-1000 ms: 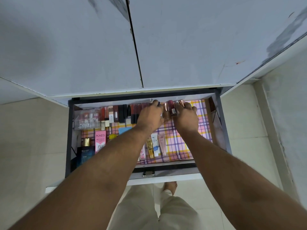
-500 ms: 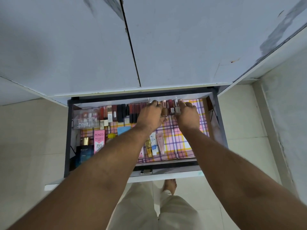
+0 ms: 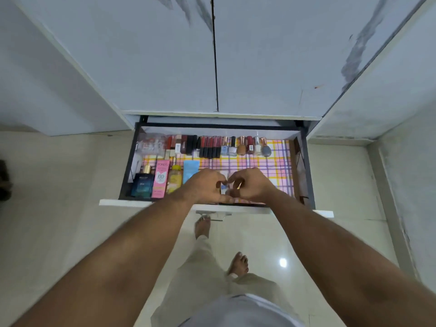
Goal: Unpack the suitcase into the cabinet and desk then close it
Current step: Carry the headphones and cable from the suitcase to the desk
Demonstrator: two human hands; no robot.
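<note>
Pale floor tiles surround the open drawer (image 3: pixel 304 166) under the grey cabinet (image 3: pixel 165 55). My left hand (image 3: pixel 205 187) and right hand (image 3: pixel 250 185) meet over its near edge, fingers curled on small tubes (image 3: pixel 224 186); I cannot tell exactly what. Clumsy fingers could knock the nail polish bottles (image 3: pixel 245 146) standing behind. No suitcase is in view.

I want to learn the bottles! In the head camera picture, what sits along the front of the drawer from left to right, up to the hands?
Dark blue perfume bottle → pink Pond's BB cream box → yellow bottle → light blue tube → left hand → right hand, both pinching small tubes.
</note>
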